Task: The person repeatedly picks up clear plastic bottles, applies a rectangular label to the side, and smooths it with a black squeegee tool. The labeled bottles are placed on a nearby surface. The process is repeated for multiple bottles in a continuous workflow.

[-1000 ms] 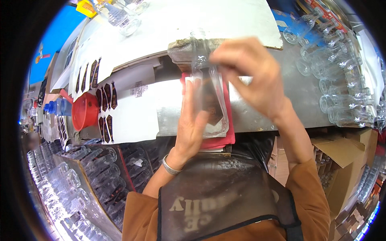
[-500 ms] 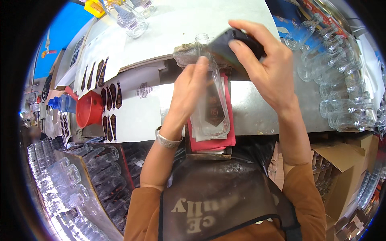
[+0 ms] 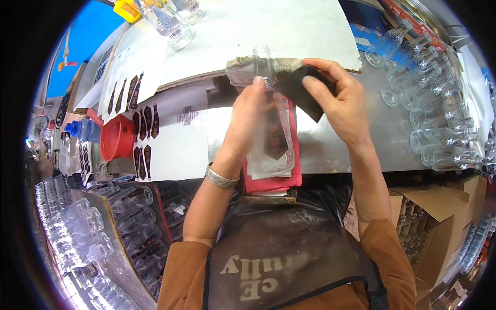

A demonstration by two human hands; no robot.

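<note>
A clear glass bottle (image 3: 280,164) lies on its back with its neck (image 3: 262,52) pointing away from me. On its upper face sits a dark tie-shaped decal (image 3: 275,135). My left hand (image 3: 247,114), slightly blurred, is closed along the bottle's left side, with fingertips near its shoulder. In my right hand (image 3: 343,95) is a flat black scraper (image 3: 305,93), pinched between thumb and fingers; its edge comes close to the bottle's shoulder. Beneath the bottle is a pink cloth pad (image 3: 290,183), and a folded grey cloth (image 3: 240,71) supports the neck end.
Sheets of dark decals (image 3: 147,121) lie to the left beside a red plastic dipper (image 3: 118,137). Several clear bottles (image 3: 439,139) line the right side. A crate of bottles (image 3: 129,206) is at lower left, an open cardboard box (image 3: 434,206) at lower right.
My right hand has come down and slightly left with the scraper, which is now turned with its corner pointing toward me. My left hand stays at the bottle, shifted slightly.
</note>
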